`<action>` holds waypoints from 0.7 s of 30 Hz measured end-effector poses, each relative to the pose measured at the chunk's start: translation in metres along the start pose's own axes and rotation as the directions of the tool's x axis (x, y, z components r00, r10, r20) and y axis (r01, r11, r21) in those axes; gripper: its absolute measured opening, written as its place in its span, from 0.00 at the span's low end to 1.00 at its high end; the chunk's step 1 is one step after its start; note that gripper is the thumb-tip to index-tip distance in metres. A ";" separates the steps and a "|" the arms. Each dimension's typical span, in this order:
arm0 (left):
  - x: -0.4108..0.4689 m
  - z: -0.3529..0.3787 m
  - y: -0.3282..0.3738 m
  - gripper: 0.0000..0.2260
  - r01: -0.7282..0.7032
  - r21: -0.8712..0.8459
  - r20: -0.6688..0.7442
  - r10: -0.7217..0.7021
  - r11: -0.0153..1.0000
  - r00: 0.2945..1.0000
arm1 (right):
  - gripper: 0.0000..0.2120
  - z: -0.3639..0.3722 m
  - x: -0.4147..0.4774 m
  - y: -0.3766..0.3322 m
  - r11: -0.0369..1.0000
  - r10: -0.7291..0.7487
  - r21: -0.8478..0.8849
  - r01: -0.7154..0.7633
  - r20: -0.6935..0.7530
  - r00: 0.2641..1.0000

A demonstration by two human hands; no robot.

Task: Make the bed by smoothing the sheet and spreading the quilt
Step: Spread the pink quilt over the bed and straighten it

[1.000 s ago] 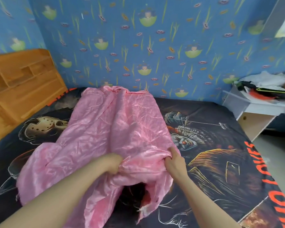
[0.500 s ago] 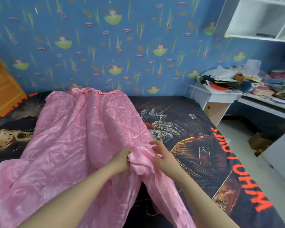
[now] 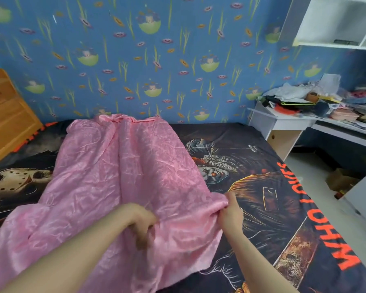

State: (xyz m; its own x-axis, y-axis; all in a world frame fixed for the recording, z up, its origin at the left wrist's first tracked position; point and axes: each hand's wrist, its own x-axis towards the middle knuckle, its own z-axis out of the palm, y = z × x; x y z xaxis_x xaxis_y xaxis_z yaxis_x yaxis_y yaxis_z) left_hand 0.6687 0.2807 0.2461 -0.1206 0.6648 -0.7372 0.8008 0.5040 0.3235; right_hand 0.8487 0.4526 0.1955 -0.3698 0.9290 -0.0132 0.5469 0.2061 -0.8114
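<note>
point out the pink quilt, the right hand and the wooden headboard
pink quilt (image 3: pixel 123 176), head view, on its crinkled middle panel
right hand (image 3: pixel 230 214), head view, on the back of the hand pinching the quilt's edge
wooden headboard (image 3: pixel 6 119), head view, on its front panel

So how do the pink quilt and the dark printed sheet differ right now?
The pink quilt is plain, shiny and heavily creased; the sheet is dark, with printed figures and orange lettering.
The quilt is bunched into a strip over the bed's left-middle; the sheet lies flat across the whole bed.
The right hand pinches the quilt's edge; neither hand grips the sheet.
</note>
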 end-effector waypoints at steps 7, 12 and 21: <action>0.048 -0.013 0.076 0.20 -0.193 -0.927 -0.231 -0.083 0.321 0.969 | 0.09 -0.033 -0.014 -0.028 0.690 -0.700 -0.112 0.715 0.148 0.698; 0.086 -0.010 0.131 0.03 -0.128 -0.916 -0.217 -0.200 0.379 0.955 | 0.13 -0.080 -0.010 -0.011 0.555 -0.740 0.023 0.831 0.470 0.481; 0.137 -0.010 0.209 0.13 -0.375 -0.923 -0.383 -0.111 0.086 0.917 | 0.21 -0.143 0.122 0.074 0.968 -0.174 -0.100 0.229 0.387 0.905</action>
State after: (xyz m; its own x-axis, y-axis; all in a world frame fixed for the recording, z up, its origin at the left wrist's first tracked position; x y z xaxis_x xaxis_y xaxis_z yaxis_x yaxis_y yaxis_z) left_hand 0.8140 0.4826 0.2184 -0.4243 0.7648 -0.4849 -0.4270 0.3032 0.8519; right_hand 0.9522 0.6250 0.2174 -0.7210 0.6861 -0.0970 0.5197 0.4429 -0.7306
